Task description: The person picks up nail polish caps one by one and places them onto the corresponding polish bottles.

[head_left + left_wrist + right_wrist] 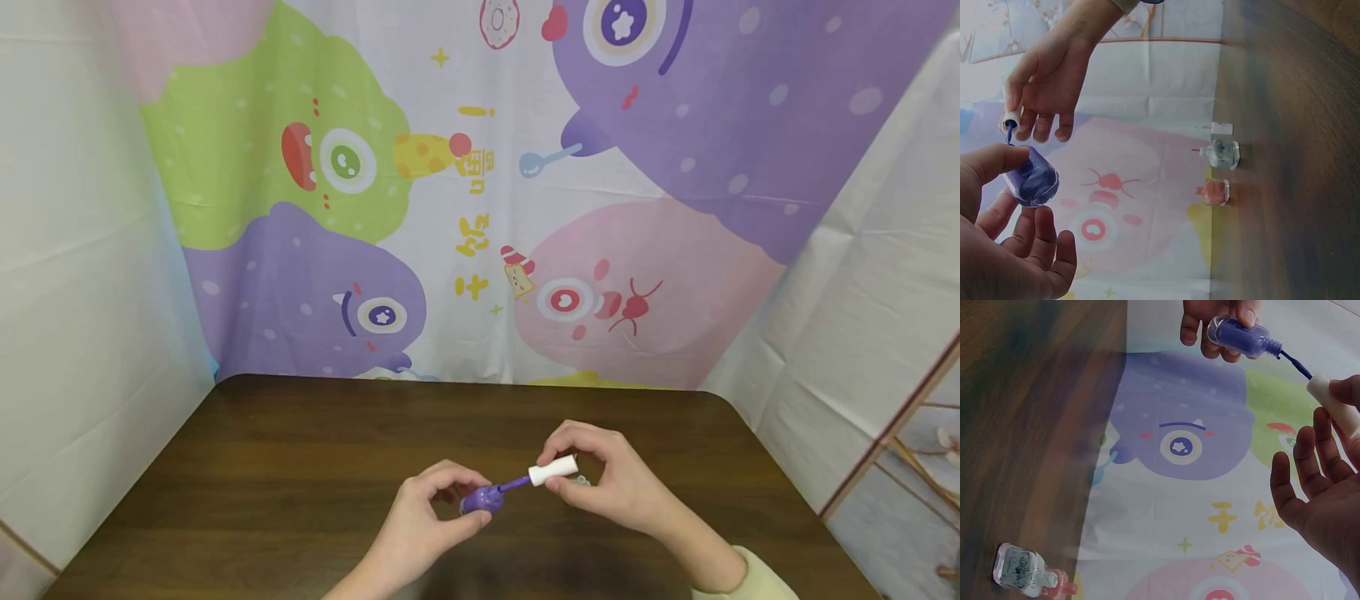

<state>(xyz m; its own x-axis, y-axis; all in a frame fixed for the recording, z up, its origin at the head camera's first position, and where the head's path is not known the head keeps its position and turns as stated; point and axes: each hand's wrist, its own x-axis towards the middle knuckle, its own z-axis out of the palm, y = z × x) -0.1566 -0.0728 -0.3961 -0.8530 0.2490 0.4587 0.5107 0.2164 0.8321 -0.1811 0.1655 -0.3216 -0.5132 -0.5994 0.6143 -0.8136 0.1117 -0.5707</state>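
My left hand (427, 510) pinches a nail polish bottle (483, 499) of purple polish between thumb and fingers, tilted with its neck toward the right. The white cap (553, 470) is held between the thumb and fingertips of my right hand (611, 477). From that cap a polish-coated brush (1297, 364) reaches to the bottle's mouth, its tip right at the neck in the right wrist view. Cap and bottle stay apart, joined only by the purple brush stem. Both hands are above the table.
On the brown table (315, 442) stand a clear bottle with dark flecks (1224, 154) and a pink polish bottle (1214, 192); a small white piece (1222, 128) is beside them. In the head view my right hand mostly hides these. A cartoon-print curtain (465, 333) hangs behind the table.
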